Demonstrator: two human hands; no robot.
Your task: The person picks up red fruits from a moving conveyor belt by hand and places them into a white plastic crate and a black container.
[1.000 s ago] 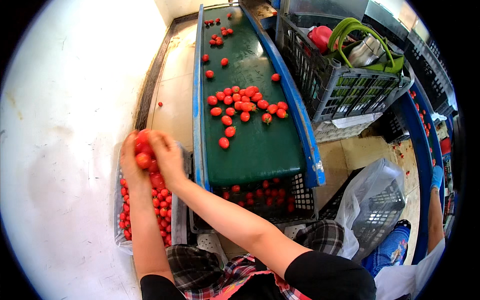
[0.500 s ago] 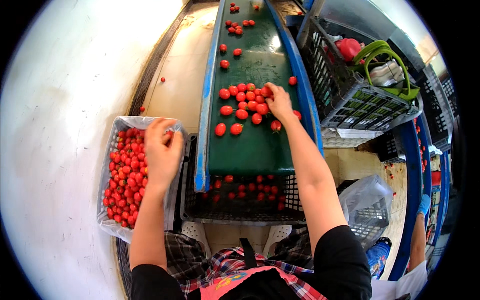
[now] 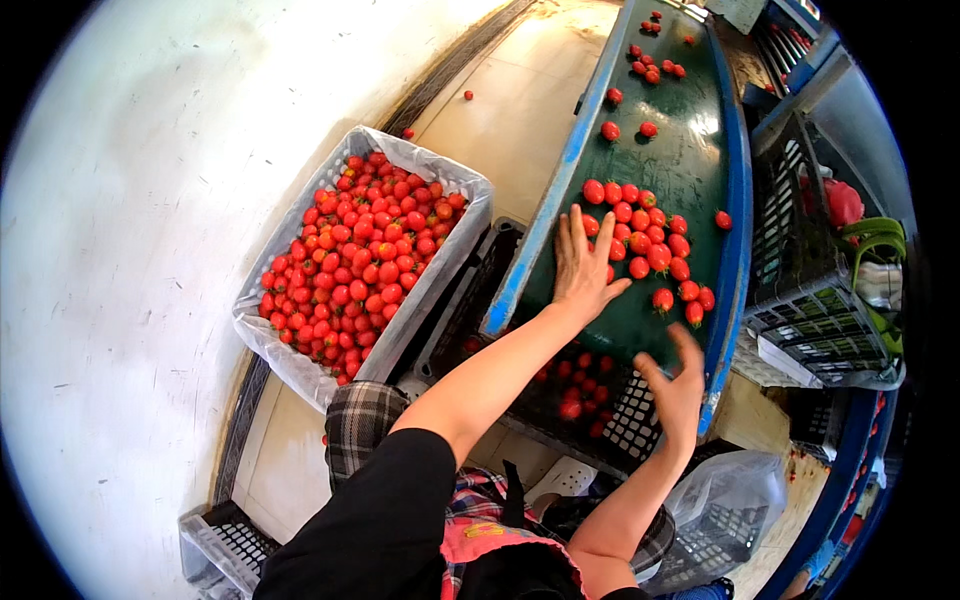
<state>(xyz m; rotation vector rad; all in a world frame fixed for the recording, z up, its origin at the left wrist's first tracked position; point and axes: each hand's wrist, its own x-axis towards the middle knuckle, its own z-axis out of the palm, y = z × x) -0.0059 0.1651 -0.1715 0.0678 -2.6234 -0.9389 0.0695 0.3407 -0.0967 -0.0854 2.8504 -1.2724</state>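
A cluster of red cherry tomatoes [image 3: 640, 232] lies on the green conveyor belt [image 3: 640, 320]. My left hand [image 3: 583, 268] rests over the belt with its fingers spread, touching the cluster's left side. Beyond the belt's near end, my right hand [image 3: 675, 390] is held with fingers apart, below a few tomatoes at the belt's right side; nothing shows in it. To the left stands a crate lined with white plastic [image 3: 460, 180], heaped with cherry tomatoes. Under the belt's end a black crate [image 3: 632, 415] holds more tomatoes, partly hidden by my arms.
Blue side rails [image 3: 545, 235] edge the belt. On the right is a black crate [image 3: 815, 315] with a green-handled bag and a red item. A plastic-lined crate [image 3: 715, 510] stands lower right, a grey crate [image 3: 235, 545] lower left. A white wall [image 3: 150, 250] runs along the left.
The view has swung left. My left hand has moved from the lined crate to the tomatoes on the belt. My right hand has drawn back from the cluster to the belt's near end.
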